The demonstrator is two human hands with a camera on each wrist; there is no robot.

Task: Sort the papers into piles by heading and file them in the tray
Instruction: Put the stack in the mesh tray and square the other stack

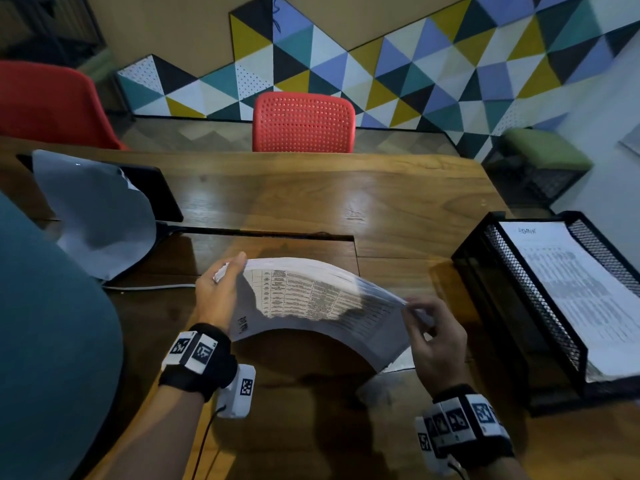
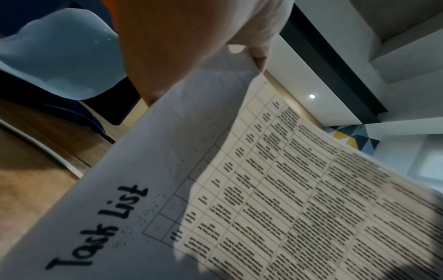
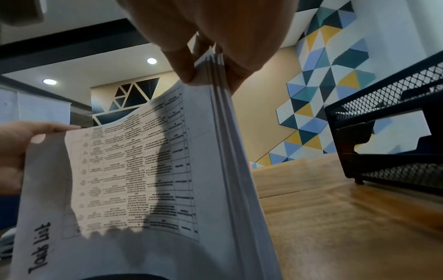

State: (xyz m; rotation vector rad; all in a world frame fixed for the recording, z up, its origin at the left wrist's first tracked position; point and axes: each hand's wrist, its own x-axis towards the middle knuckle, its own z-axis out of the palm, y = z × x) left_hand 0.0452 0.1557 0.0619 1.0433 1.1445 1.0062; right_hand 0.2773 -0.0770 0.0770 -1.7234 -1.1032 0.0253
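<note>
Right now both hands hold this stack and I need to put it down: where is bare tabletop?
Bare table lies beyond the paper stack, between the red chair and the mesh tray. Crowded: the tray already holds papers; the far left has a loose sheet.

Both hands are raised, forearms reaching forward: the left hand (image 1: 216,292) pinches one end of the papers (image 1: 311,299), the right hand (image 1: 434,337) pinches the other.

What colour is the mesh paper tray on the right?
Black wire mesh tray, clearest in the head view.
</note>
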